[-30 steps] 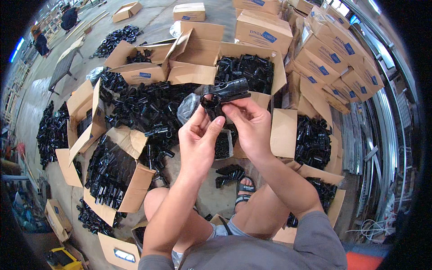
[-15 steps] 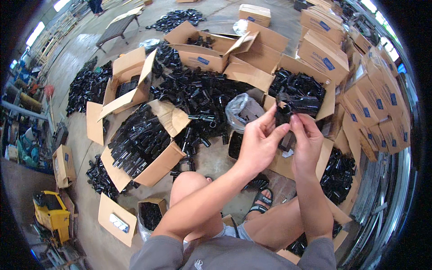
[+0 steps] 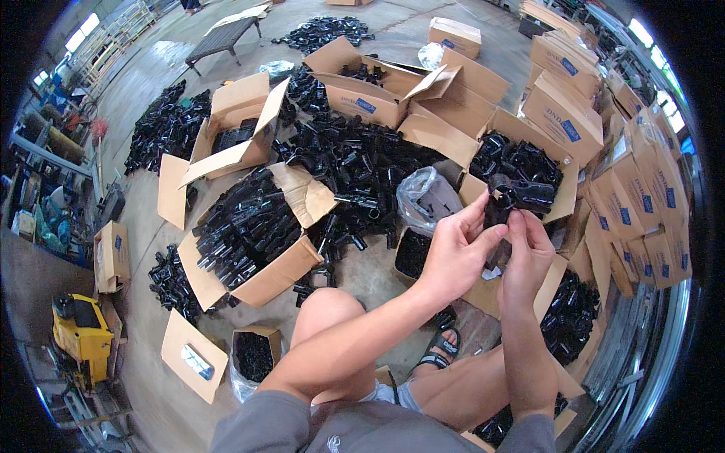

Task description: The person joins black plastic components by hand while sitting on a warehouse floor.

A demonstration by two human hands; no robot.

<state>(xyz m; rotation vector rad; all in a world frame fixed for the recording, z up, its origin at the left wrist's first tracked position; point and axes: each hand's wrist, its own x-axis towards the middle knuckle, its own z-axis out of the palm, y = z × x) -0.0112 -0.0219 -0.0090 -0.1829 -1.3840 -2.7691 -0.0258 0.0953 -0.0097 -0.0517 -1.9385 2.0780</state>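
Note:
A glossy black tubular part with a ring-shaped end [image 3: 532, 195] is held up in front of me, over a carton of similar parts. My left hand [image 3: 458, 253] pinches it from the left, thumb and fingertips at the ring end. From below, the fingertips of my right hand [image 3: 527, 249] close on the same part. My fingers hide some of it, so its exact kind is unclear. Just behind, the open carton [image 3: 570, 180] holds many such black parts. A clear plastic bag [image 3: 411, 198] with small dark pieces stands left of my hands.
A large pile of black parts [image 3: 351, 162] covers the floor ahead. Left of it stands a carton full of them [image 3: 279, 272]. Stacked closed cartons [image 3: 623, 189] rise at the right beside long metal bars [image 3: 630, 377]. A yellow machine [image 3: 79, 336] is at lower left.
The view has turned slightly, so the surroundings sit further right in the picture. Both hands keep hold of the black part, whose ring end now shows more plainly.

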